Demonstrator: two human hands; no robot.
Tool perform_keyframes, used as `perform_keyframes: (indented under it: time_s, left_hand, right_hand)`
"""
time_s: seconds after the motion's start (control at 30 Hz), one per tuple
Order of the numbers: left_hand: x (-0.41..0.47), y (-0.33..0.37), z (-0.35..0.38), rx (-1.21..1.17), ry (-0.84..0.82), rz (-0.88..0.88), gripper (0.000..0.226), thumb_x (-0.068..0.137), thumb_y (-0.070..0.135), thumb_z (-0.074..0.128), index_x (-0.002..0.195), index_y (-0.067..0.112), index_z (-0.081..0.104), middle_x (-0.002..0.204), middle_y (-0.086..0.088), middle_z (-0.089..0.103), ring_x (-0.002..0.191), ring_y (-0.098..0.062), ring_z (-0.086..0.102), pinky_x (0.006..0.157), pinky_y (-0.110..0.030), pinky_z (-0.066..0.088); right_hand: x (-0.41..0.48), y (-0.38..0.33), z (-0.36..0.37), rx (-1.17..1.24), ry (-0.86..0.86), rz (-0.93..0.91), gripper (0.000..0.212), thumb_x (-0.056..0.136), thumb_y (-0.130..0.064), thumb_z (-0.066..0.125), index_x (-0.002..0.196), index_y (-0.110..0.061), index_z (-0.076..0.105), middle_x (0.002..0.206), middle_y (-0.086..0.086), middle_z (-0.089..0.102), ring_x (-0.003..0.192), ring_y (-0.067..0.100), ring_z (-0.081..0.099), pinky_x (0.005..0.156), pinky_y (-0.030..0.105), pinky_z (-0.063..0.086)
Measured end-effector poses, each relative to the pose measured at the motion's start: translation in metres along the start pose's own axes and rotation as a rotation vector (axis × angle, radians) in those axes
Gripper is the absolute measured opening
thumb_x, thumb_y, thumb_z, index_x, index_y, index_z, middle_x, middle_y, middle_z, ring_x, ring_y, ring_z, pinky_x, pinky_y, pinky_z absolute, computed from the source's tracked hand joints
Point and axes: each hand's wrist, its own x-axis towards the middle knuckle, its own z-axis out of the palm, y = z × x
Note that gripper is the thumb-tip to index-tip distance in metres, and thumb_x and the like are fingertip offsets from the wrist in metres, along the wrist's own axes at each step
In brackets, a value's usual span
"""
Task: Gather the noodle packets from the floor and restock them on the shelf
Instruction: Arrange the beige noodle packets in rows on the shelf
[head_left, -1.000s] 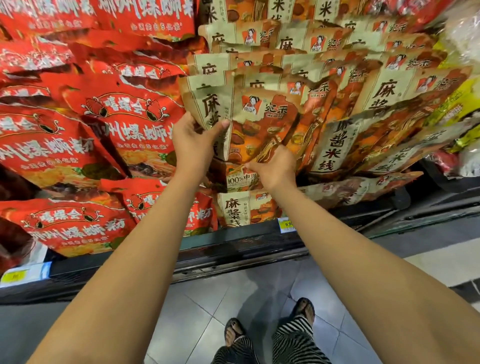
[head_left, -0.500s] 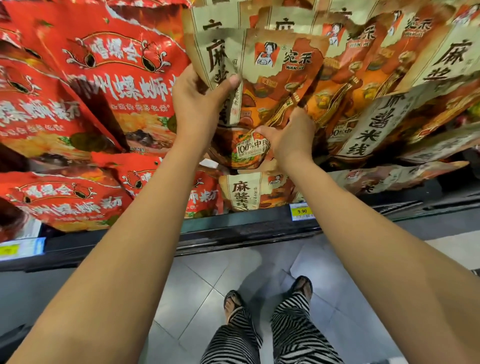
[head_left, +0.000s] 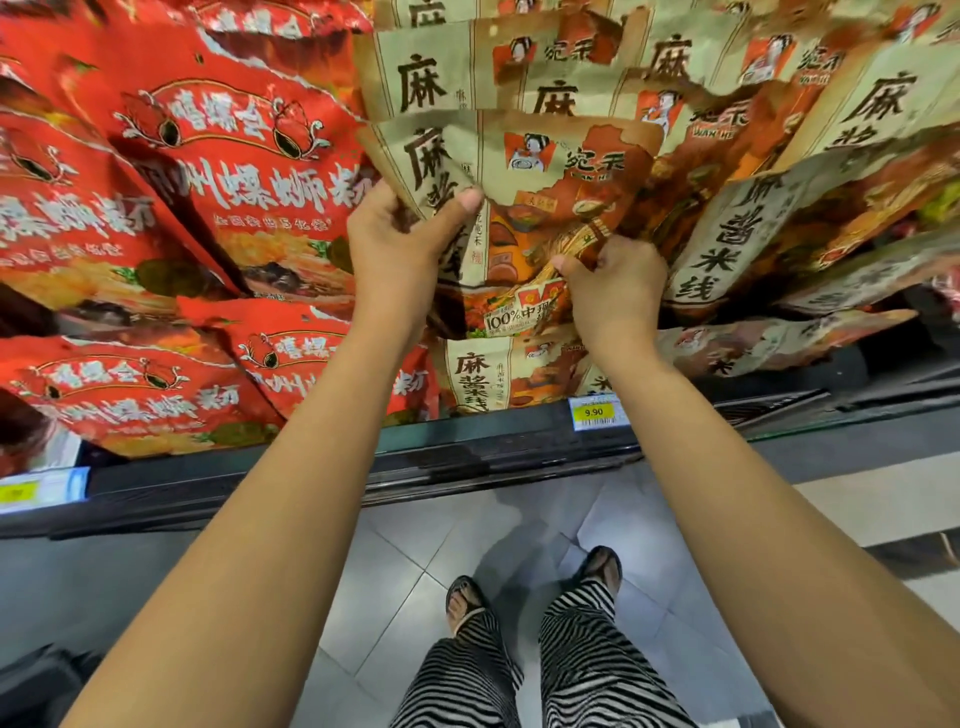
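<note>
Beige noodle packet held against shelf stack, between both hands. Left hand grips its left edge, thumb across front; right hand pinches lower right edge. Step: restocking. Next move likely calls for seating packet among beige neighbours, right of red packets, then letting go.

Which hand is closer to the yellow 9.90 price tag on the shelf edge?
Right. The right hand grips the beige noodle packet almost directly above the price tag; the left hand holds the packet higher and further left.
</note>
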Motion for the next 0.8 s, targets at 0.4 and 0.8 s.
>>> perform_keyframes:
  time_s: [0.4, 0.8]
  left_hand:
    - [-0.015, 0.010, 0.014, 0.219, -0.112, 0.040, 0.020, 0.078, 0.015, 0.083, 0.088, 0.022, 0.068, 0.096, -0.005, 0.075, 0.089, -0.019, 0.068, 0.082, -0.041, 0.059]
    - [-0.023, 0.026, 0.011, 0.296, -0.090, 0.092, 0.023, 0.079, 0.019, 0.083, 0.087, 0.023, 0.061, 0.084, 0.010, 0.067, 0.078, 0.003, 0.065, 0.071, -0.018, 0.051]
  right_hand:
    - [-0.016, 0.009, -0.011, -0.045, 0.069, 0.144, 0.044, 0.092, -0.003, 0.060, 0.058, -0.012, 0.033, 0.060, 0.001, 0.040, 0.058, 0.018, 0.043, 0.041, 0.016, 0.027]
    - [-0.032, -0.023, -0.030, 0.422, 0.130, 0.187, 0.044, 0.090, -0.005, 0.063, 0.130, -0.007, 0.046, 0.110, -0.008, 0.055, 0.106, 0.012, 0.052, 0.093, 0.019, 0.040]
